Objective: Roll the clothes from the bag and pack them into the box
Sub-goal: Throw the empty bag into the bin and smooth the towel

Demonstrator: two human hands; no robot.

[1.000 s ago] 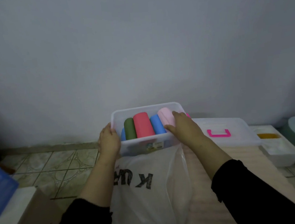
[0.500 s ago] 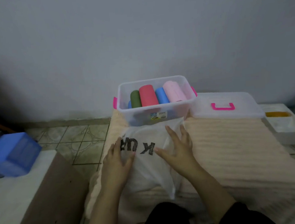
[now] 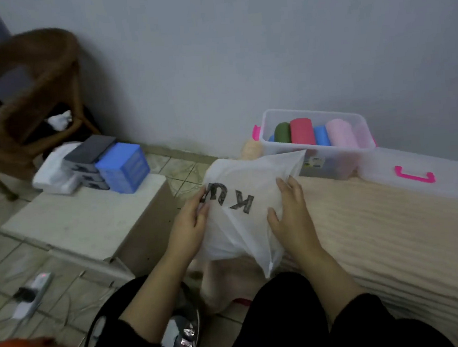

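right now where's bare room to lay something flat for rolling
The ribbed mat right of the bag, bordered by the lid at its far side, is bare and widest. The near half of the white stand, before the blue box, is also free. Crowded: the box, filled with rolls, and the stand's far end.

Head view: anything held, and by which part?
Left hand grips the white bag by its left edge. Right hand rests flat on the bag, fingers straight, gripping nothing.
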